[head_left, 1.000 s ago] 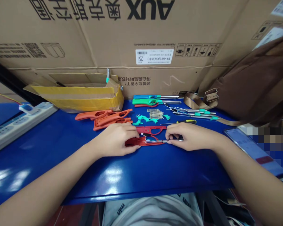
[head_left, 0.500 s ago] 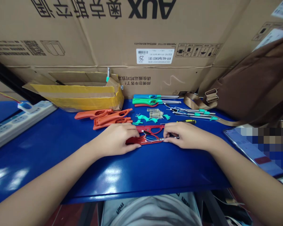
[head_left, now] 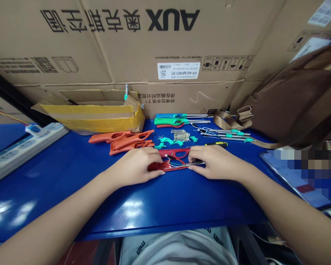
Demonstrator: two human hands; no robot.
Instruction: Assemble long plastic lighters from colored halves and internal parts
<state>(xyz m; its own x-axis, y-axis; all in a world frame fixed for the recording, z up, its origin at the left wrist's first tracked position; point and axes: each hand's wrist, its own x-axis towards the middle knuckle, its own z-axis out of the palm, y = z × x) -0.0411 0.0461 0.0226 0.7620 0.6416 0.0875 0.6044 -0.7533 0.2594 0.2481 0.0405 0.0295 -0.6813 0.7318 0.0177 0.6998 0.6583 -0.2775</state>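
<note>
My left hand [head_left: 139,163] is closed on the handle end of a red lighter shell half [head_left: 173,168], which lies open side up on the blue table. White and blue wires and a small black part show inside that shell. My right hand [head_left: 213,162] pinches a thin metal lighter tube [head_left: 200,162] at the shell's right end. Just behind lies a second red shell half [head_left: 172,152], partly covered by my fingers. A yellow and black screwdriver [head_left: 220,144] rests beyond my right hand.
Orange lighter shells [head_left: 132,141] lie left of several green triggers [head_left: 168,141] and a pile of small clear parts [head_left: 181,135]. Behind are assembled lighters [head_left: 171,121]; metal tubes [head_left: 231,134] lie right. A yellow-taped box [head_left: 93,119], power strip [head_left: 27,143], phone [head_left: 295,180] and brown bag [head_left: 295,95] surround them.
My right hand has shifted slightly left and down at the shell's right end, still pinching the metal tube. My left hand keeps its grip. The camera view has tilted slightly.
</note>
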